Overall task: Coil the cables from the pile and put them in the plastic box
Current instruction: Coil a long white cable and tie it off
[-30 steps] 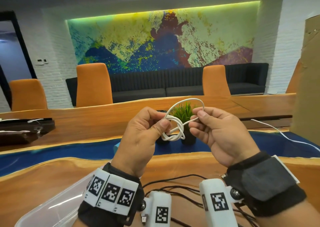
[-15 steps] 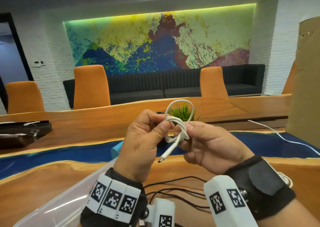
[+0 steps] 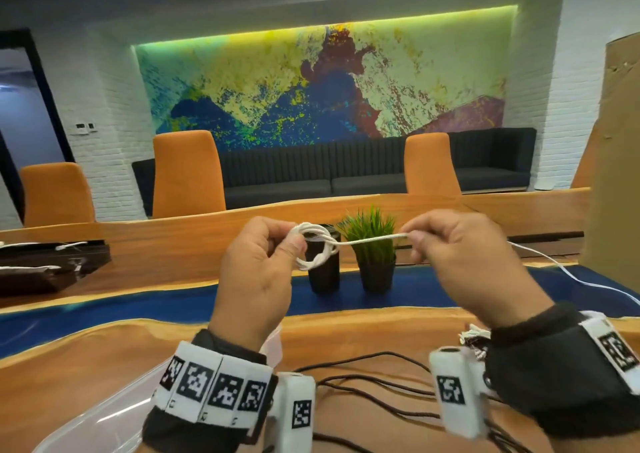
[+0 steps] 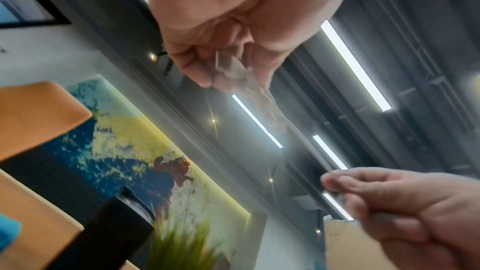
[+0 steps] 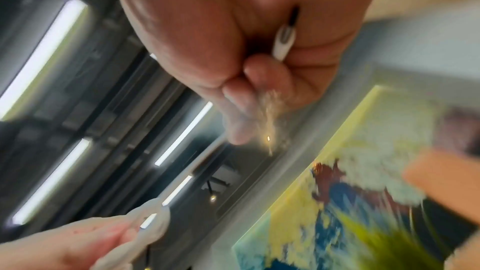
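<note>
The coiled cable (image 3: pixel 313 250) is white, while the loose cables (image 3: pixel 377 388) on the table are black. The table (image 3: pixel 86 359) is orange-brown wood with a deep blue band, the chairs (image 3: pixel 187 172) are orange, the sofa (image 3: pixel 311 175) is near black with ribbed stripes. The mural (image 3: pixel 311 85) is splashed yellow, blue, dark red and purple, and the wrist bands (image 3: pixel 214 388) carry black-and-white square codes.

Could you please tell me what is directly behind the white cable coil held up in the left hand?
Behind the white cable coil stands a dark cylindrical container, with a potted green plant to its right. The left hand covers the coil's left side.
</note>
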Demonstrator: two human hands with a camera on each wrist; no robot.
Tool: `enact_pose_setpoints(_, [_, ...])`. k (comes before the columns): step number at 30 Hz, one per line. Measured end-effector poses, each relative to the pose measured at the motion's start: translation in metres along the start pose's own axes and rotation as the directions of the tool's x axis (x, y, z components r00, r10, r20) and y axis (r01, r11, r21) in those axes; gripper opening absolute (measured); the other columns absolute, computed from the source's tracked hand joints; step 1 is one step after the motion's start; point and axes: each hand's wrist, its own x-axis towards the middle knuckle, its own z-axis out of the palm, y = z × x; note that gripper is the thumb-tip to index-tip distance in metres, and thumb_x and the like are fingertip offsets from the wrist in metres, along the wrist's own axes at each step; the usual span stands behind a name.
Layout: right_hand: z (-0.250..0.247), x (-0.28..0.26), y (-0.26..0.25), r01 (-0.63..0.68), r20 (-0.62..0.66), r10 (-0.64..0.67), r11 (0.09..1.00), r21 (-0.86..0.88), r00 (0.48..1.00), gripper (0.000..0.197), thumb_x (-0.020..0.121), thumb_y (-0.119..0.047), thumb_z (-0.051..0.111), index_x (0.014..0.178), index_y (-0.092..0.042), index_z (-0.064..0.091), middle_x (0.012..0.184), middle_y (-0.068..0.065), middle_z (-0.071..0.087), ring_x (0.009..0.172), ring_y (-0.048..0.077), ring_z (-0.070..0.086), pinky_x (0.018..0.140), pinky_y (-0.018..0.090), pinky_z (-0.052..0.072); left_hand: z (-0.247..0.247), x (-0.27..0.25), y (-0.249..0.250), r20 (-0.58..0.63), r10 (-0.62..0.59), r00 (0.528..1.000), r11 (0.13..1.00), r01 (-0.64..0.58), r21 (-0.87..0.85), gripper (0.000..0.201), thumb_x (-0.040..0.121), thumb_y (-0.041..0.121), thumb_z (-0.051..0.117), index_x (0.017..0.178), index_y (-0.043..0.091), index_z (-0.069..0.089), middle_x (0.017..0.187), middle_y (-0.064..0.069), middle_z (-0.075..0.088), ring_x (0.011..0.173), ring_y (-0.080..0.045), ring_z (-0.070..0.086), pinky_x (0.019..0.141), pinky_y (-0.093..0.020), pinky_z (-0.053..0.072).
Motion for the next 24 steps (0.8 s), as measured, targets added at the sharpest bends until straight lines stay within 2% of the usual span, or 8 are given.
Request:
enact_pose_setpoints(3, [-0.002,0.0,0.0,0.23,-0.216,-0.253,0.965,-0.127,0.943,0.016,0.098,-0.017,0.053,0.094,-0.025,0.067,0.074,-0.009,0.062,0.074,0.007,0.059,0.062,0.021,0.048,0.003,-0.002,-0.005,0.151,-0.01,0.988,0.971,-0.027,0.238,0.007,0.097,0.023,0.061,0.1,0.028,0.065,0.083,0.01,0.069,0.077,-0.005,0.064,0.071,-0.032,0.056])
enact_pose_setpoints(6, [0.004,-0.002,-0.004,0.394,-0.27,-0.434,0.899,-0.191,0.86,0.014,0.098,-0.016,0.054,0.1,-0.02,0.067,0.078,-0.009,0.061,0.075,0.01,0.059,0.065,0.029,0.051,0.007,-0.006,-0.002,0.277,-0.123,0.953,0.932,0.015,0.361,0.007,0.093,0.026,0.063,0.093,0.031,0.068,0.074,0.009,0.069,0.071,-0.01,0.064,0.068,-0.038,0.057])
enact_pose_setpoints(9, [0.008,0.001,0.003,0.422,-0.268,-0.477,0.874,-0.24,0.837,0.018,0.098,-0.015,0.055,0.111,-0.015,0.068,0.089,-0.008,0.063,0.081,0.01,0.06,0.072,0.025,0.052,0.004,-0.005,0.003,0.362,-0.285,0.887,0.931,0.166,0.326,0.005,0.088,0.021,0.069,0.087,0.025,0.07,0.077,0.004,0.071,0.071,-0.009,0.064,0.062,-0.028,0.052])
enact_pose_setpoints(12, [0.005,0.006,0.015,0.358,-0.246,-0.435,0.884,-0.301,0.866,0.021,0.097,-0.016,0.056,0.112,-0.013,0.07,0.093,-0.005,0.064,0.085,0.013,0.06,0.076,0.027,0.05,-0.003,-0.002,0.006,0.447,-0.408,0.796,0.907,0.409,0.101,0.005,0.085,0.015,0.073,0.088,0.014,0.069,0.076,0.001,0.067,0.062,-0.008,0.055,0.057,-0.02,0.041])
enact_pose_setpoints(14, [0.002,0.011,0.025,0.283,-0.183,-0.377,0.874,-0.395,0.908,0.017,0.096,-0.019,0.056,0.101,-0.016,0.072,0.09,-0.002,0.065,0.085,0.017,0.057,0.074,0.034,0.049,-0.007,0.001,0.007,0.506,-0.446,0.738,0.813,0.571,-0.116,0.008,0.084,0.011,0.073,0.09,0.01,0.068,0.074,-0.004,0.064,0.06,-0.011,0.053,0.052,-0.021,0.044])
enact_pose_setpoints(19, [0.013,0.01,0.03,0.187,0.093,-0.162,0.827,-0.531,0.982,0.017,0.097,-0.025,0.051,0.092,-0.025,0.067,0.088,-0.004,0.057,0.087,0.017,0.049,0.075,0.038,0.046,-0.005,0.001,0.012,0.55,-0.444,0.707,0.665,0.672,-0.326,0.011,0.08,0.009,0.069,0.09,0.007,0.065,0.072,-0.009,0.065,0.058,-0.012,0.06,0.053,-0.018,0.052])
enact_pose_setpoints(22, [0.021,0.006,0.025,0.069,0.085,-0.044,0.946,-0.316,0.995,0.015,0.098,-0.019,0.052,0.088,-0.023,0.063,0.083,-0.003,0.063,0.077,0.016,0.06,0.068,0.031,0.053,0.0,-0.002,0.014,0.558,-0.445,0.7,0.641,0.685,-0.347,0.006,0.088,0.002,0.062,0.091,0.006,0.065,0.07,-0.009,0.065,0.058,-0.013,0.06,0.052,-0.019,0.052])
enact_pose_setpoints(24, [0.025,0.005,0.018,-0.08,-0.003,0.08,0.994,0.081,0.997,0.014,0.099,-0.012,0.052,0.091,-0.016,0.064,0.082,0.005,0.068,0.071,0.014,0.068,0.062,0.025,0.057,0.002,-0.004,0.016,0.578,-0.423,0.697,0.634,0.684,-0.361,0.009,0.082,0.002,0.066,0.09,0.006,0.065,0.072,-0.011,0.066,0.059,-0.014,0.061,0.052,-0.019,0.053])
